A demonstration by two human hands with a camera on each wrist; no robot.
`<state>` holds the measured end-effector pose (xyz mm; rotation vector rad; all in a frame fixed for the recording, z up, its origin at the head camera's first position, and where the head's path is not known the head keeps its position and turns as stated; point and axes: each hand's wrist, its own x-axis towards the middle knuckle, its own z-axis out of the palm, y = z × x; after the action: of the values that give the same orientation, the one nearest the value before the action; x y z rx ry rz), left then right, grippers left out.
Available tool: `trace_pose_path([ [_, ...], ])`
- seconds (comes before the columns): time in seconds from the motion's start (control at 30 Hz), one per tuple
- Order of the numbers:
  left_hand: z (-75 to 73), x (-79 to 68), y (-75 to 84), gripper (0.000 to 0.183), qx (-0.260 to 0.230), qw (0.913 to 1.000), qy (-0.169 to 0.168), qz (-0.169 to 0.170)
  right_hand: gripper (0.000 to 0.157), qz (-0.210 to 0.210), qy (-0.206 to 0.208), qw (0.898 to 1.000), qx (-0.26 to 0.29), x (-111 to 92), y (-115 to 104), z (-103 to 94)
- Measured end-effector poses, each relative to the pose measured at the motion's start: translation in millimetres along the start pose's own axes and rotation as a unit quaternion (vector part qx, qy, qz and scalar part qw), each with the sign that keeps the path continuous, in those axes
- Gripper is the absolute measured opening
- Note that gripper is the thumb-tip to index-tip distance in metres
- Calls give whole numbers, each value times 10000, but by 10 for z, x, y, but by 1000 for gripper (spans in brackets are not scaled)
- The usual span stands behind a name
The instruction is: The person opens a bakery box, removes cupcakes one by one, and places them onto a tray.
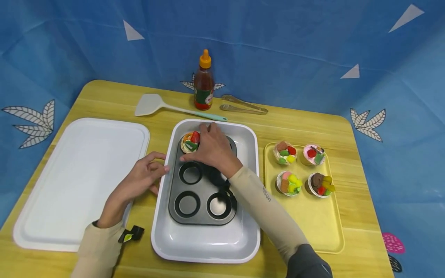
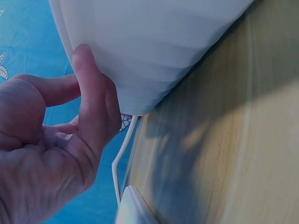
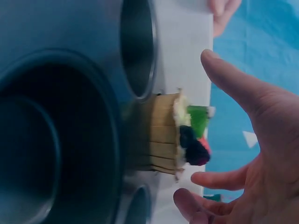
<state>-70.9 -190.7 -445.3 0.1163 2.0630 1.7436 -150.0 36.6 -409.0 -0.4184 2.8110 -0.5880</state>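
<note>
A black muffin tin [image 1: 204, 179] sits inside a deep white tray [image 1: 205, 251]. In its far-left cup stands a toy cupcake [image 1: 189, 143] topped with fruit shapes. My right hand [image 1: 212, 148] is over that end of the tin; in the right wrist view its fingers and thumb are spread around the cupcake [image 3: 166, 135], apart from it. The hand and forearm hide some cups on the right. My left hand [image 1: 144, 175] holds the tray's left rim; in the left wrist view a bent finger [image 2: 91, 84] presses against the tray's outer wall.
Right of the tray, a yellow tray [image 1: 306, 231] carries several more cupcakes [image 1: 289, 183]. A flat white tray [image 1: 80, 181] lies left. Along the back are a white spatula [image 1: 149, 105], a sauce bottle [image 1: 204, 87] and metal tongs [image 1: 243, 106].
</note>
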Motion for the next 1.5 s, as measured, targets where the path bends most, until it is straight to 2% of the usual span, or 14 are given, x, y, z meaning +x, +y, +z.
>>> trace_pose_path([
  [0.27, 2, 7, -10, 44, 23, 10000, -20, 92, 119, 240, -146, 9995, 128, 48, 40, 83],
  [0.53, -11, 15, -29, 44, -65, 9998, -103, 143, 115, 469, -295, 9983, 179, 97, 27, 142],
  [0.87, -4, 41, -20, 44, -72, 9999, -119, 91, 104, 538, -143, 9976, 411, 136, 17, 204],
  [1.17, -14, 38, -16, 45, -37, 9999, -100, 74, 82, 410, 28, 9966, 709, 146, 3, 234],
  [1.5, -15, 36, -24, 44, -30, 10000, -78, -9, 82, 454, 60, 9960, 771, 143, -2, 252],
])
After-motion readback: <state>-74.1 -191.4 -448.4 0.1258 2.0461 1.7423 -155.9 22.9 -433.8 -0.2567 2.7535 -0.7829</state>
